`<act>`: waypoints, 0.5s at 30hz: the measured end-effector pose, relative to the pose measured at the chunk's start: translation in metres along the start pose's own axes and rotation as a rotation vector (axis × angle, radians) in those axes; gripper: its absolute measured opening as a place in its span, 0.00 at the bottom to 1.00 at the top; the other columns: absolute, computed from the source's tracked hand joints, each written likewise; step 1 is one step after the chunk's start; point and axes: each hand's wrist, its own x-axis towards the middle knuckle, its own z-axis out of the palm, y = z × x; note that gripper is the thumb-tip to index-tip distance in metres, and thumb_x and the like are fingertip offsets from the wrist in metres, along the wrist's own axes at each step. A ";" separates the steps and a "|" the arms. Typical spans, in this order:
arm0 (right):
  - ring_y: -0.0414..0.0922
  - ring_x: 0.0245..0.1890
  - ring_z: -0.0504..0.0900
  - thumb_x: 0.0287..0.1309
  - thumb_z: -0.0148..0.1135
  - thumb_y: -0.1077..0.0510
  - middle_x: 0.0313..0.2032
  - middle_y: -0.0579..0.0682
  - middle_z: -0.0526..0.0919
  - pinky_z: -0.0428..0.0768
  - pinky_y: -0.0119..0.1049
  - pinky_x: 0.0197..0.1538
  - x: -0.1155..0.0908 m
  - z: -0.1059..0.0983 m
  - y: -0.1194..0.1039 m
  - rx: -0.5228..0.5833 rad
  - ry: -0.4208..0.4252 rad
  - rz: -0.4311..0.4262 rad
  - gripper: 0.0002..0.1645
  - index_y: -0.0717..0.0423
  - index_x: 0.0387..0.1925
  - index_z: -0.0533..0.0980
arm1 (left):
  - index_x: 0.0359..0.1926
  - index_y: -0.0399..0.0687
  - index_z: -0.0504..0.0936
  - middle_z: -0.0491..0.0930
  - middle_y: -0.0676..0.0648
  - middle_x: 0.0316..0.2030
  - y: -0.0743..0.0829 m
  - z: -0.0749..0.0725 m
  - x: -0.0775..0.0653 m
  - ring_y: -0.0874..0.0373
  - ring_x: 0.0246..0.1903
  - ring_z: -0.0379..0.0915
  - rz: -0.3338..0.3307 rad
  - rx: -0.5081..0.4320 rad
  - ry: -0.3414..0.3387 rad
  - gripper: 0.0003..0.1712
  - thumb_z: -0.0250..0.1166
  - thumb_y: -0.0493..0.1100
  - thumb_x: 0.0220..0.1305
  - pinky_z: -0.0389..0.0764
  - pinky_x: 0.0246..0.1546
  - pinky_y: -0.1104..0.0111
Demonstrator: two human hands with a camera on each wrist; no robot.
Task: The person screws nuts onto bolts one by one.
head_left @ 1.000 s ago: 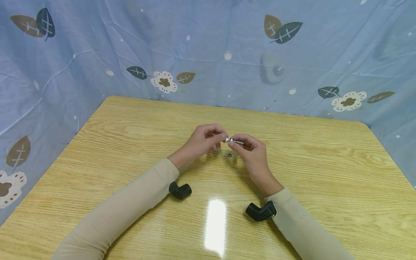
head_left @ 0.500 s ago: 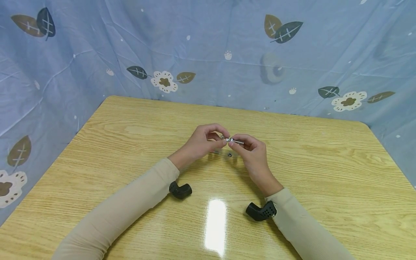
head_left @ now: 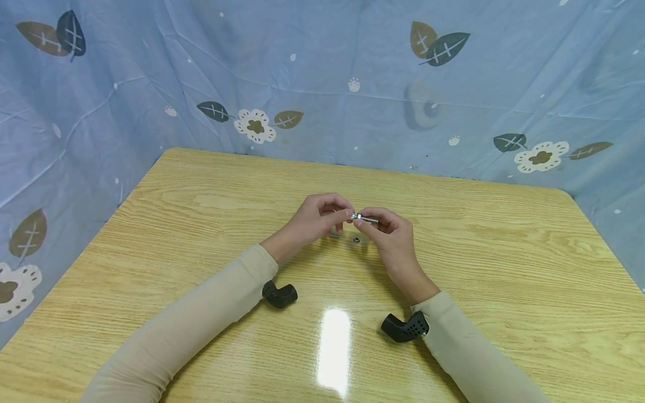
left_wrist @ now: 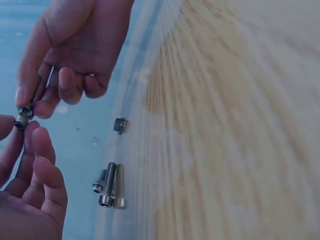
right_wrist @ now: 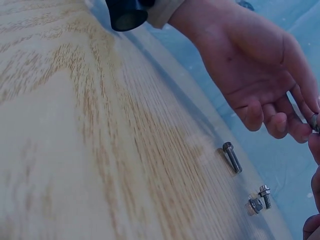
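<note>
Both hands meet over the middle of the table. My right hand [head_left: 390, 232] pinches a silver bolt [head_left: 372, 220] between thumb and forefinger, its shank pointing right into the hand. A nut-like piece [head_left: 359, 216] sits on it near the fingertips. My left hand [head_left: 314, 220] has its thumb and forefinger at the bolt's left end, partly covering it. In the left wrist view the bolt's round end [left_wrist: 21, 121] shows between the fingertips of both hands. The left hand's other fingers [right_wrist: 252, 115] hang loosely curled in the right wrist view.
On the tabletop [head_left: 227, 184] below the hands lie a flange nut [left_wrist: 120, 125], a socket-head bolt [left_wrist: 107, 185] and a smaller metal piece [left_wrist: 99, 183]. The glossy surface mirrors them. A blue patterned cloth [head_left: 322, 84] hangs behind the table.
The left thumb and forefinger shift at the bolt's end; a small metal part seen behind them half a second ago is now hidden. The right hand stays put.
</note>
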 end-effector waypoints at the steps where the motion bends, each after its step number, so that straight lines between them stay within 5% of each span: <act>1: 0.40 0.35 0.83 0.58 0.68 0.57 0.37 0.41 0.84 0.82 0.35 0.44 0.000 0.000 0.000 0.001 0.000 -0.001 0.15 0.62 0.44 0.80 | 0.45 0.50 0.81 0.79 0.38 0.42 0.000 0.000 0.000 0.40 0.33 0.75 0.002 -0.001 -0.001 0.09 0.60 0.46 0.70 0.72 0.24 0.65; 5: 0.38 0.35 0.82 0.58 0.68 0.58 0.38 0.41 0.84 0.82 0.36 0.44 0.000 0.000 -0.001 0.002 0.004 -0.005 0.15 0.62 0.44 0.80 | 0.45 0.52 0.81 0.79 0.42 0.41 0.000 -0.001 -0.001 0.37 0.35 0.75 0.021 0.005 -0.004 0.07 0.61 0.45 0.68 0.73 0.27 0.62; 12: 0.38 0.35 0.82 0.58 0.68 0.57 0.38 0.41 0.84 0.82 0.37 0.46 -0.001 0.001 -0.002 0.001 0.006 0.010 0.14 0.61 0.44 0.80 | 0.46 0.49 0.82 0.77 0.51 0.48 0.001 -0.001 -0.004 0.53 0.39 0.78 0.069 0.037 0.013 0.09 0.65 0.40 0.64 0.79 0.36 0.55; 15: 0.38 0.35 0.82 0.58 0.68 0.58 0.38 0.41 0.84 0.82 0.37 0.46 -0.001 0.001 -0.003 0.001 0.005 0.012 0.14 0.61 0.44 0.80 | 0.49 0.46 0.80 0.77 0.50 0.48 0.000 -0.002 -0.003 0.49 0.40 0.79 0.071 0.016 -0.002 0.12 0.64 0.41 0.65 0.79 0.36 0.54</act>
